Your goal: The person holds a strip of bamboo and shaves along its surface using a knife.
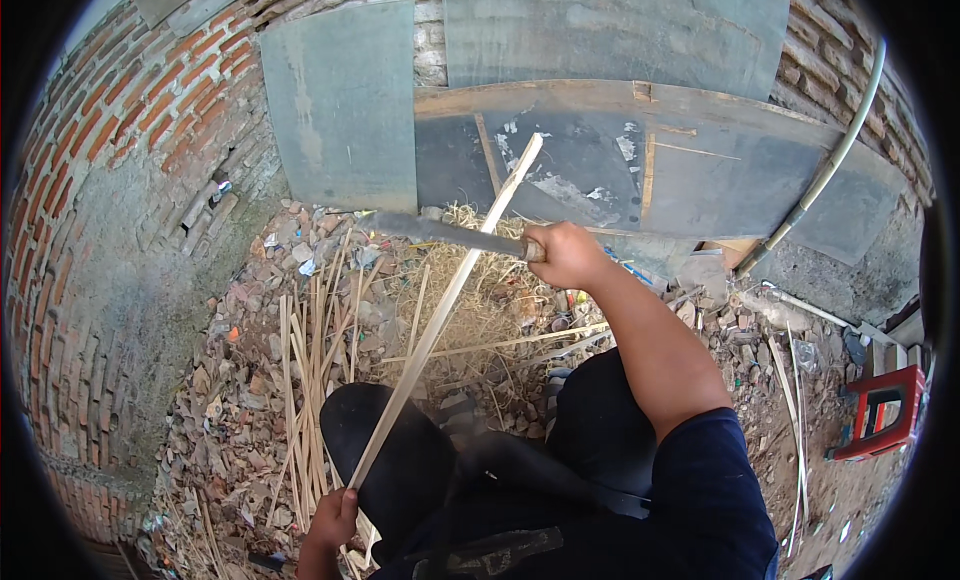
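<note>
A long pale strip of split bamboo or wood (425, 348) slants up and away across my left knee, its far end raised in front of the boards. Near its lower end, my left hand (335, 518) is closed around it. My right hand (566, 256) grips the handle of a machete (440, 230), whose dark blade points left. The blade crosses the strip in its upper part; whether it touches the strip I cannot tell. Thin shavings (475, 300) lie heaped on the ground beyond my knees.
Several cut strips (305, 380) lie on the rubble to my left, and a few more (795, 420) at right. Brick wall (110, 160) rises at left; grey boards (340, 110) stand ahead. A bamboo pole (825, 175) leans there. A red stool (883, 412) is at far right.
</note>
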Demonstrator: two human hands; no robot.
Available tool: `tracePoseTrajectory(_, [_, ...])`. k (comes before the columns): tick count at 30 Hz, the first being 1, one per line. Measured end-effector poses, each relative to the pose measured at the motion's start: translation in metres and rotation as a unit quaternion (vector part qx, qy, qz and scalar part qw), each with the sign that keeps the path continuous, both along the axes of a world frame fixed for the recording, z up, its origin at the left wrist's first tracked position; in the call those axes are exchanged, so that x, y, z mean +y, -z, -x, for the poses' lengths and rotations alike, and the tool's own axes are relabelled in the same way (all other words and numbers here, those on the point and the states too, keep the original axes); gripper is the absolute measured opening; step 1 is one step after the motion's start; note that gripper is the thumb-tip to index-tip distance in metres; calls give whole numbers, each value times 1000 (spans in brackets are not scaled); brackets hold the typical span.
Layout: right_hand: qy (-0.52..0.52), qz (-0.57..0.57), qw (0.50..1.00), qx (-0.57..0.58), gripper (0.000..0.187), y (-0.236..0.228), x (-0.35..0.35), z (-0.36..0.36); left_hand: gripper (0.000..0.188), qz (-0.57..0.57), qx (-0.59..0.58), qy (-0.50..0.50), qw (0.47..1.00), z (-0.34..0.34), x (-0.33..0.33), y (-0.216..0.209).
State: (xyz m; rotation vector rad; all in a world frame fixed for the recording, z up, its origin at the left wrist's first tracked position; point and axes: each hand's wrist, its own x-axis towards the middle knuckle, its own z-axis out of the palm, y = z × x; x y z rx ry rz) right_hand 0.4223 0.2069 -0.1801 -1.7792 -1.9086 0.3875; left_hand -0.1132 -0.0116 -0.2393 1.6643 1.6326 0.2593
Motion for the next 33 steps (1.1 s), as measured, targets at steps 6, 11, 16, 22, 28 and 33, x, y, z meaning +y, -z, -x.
tracePoseTrajectory(6, [101,54,988,106,32,28,17,-41,50,-35,8,22,999,-13,3,-15])
tracePoseTrajectory(11, [112,20,989,97,33,43,14,-49,49,-6,30,13,999,3,3,-4])
tracePoseTrajectory(16, [60,-36,995,75,30,18,5,-22,50,10,-10,-4,1000,0,2,3])
tracePoseTrajectory(22, [-18,-4,999,-30,25,4,5,-17,50,-46,2,12,999,-7,4,-1])
tracePoseTrajectory(28, [183,-23,973,136,25,41,18,-51,45,-98,39,11,994,-17,-1,-9])
tracePoseTrajectory(33, [101,-39,994,16,36,-5,-9,-38,41,-119,78,-26,990,-37,-15,-6])
